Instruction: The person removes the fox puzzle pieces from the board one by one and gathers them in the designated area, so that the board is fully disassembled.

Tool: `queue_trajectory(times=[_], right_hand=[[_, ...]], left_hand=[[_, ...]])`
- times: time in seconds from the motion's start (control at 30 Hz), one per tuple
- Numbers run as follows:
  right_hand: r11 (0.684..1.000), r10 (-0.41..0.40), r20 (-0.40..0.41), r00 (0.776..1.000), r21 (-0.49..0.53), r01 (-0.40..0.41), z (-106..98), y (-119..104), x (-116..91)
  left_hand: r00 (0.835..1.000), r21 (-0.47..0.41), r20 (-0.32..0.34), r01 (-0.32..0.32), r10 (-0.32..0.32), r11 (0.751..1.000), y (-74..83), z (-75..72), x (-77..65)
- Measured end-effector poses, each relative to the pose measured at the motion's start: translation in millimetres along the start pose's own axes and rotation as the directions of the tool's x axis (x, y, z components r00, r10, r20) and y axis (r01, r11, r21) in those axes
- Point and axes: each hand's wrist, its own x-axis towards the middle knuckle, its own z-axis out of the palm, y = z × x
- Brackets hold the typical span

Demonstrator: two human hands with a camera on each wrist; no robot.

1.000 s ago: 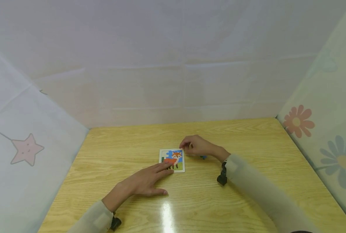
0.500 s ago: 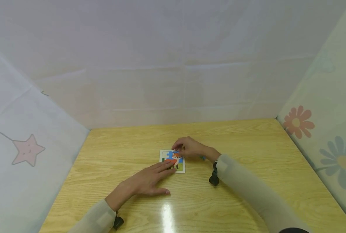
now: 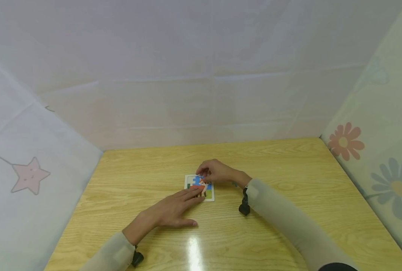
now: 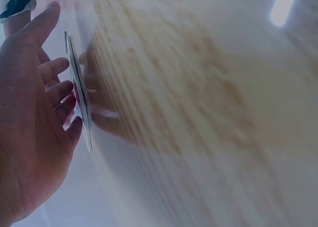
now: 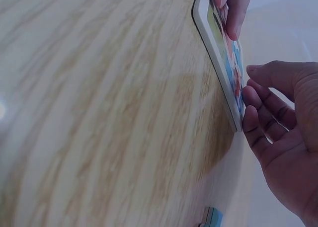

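No lettering, label, brand or number can be read on the fox puzzle (image 3: 195, 181), tabletop (image 3: 272, 162) or flower-printed side panel (image 3: 367, 169).

The left grip (image 4: 37, 108) rests its slightly bent fingers against a thin board (image 4: 81, 90), seen nearly edge-on, on the wood-grained desk (image 4: 179, 98); a bright streak of light (image 4: 284, 7) gleams at upper right.

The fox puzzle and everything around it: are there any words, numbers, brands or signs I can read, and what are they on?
None can be read.
Fox puzzle: I see only picture, and part is covered.
Black wrist device: too small to tell.
Pink star, red flower: just drawings.
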Motion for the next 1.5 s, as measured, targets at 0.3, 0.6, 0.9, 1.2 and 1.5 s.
queue_trajectory(times=[0.3, 0.6, 0.9, 1.2, 1.5], right_hand=[[0.999, -0.012, 0.008, 1.0, -0.034, 0.012, 1.1, 4.3, 5.8], [0.997, -0.031, 0.068, 0.997, -0.066, 0.035, 1.6, 7.2, 11.2], [0.991, -0.016, 0.119, 0.993, -0.128, 0.032, 1.9, 4.2, 15.8], [0.991, 0.005, 0.145, 0.989, -0.133, 0.014, 3.0, 4.1, 17.5], [0.994, 0.005, 0.126, 0.992, -0.105, 0.009, 3.0, 2.1, 16.1]], left_hand=[[1.0, -0.001, 0.017, 0.015, -0.015, 1.0, 0.4, -2.7, 2.3], [0.998, -0.01, 0.052, 0.041, -0.04, 0.999, 2.9, -5.7, 1.9], [0.998, -0.026, 0.053, 0.042, -0.041, 0.999, 2.7, -4.4, 1.7], [0.998, -0.039, 0.046, 0.045, -0.044, 0.998, 2.2, -2.3, 1.8], [0.998, -0.053, 0.046, 0.046, -0.044, 0.998, 2.6, -2.2, 1.7]])
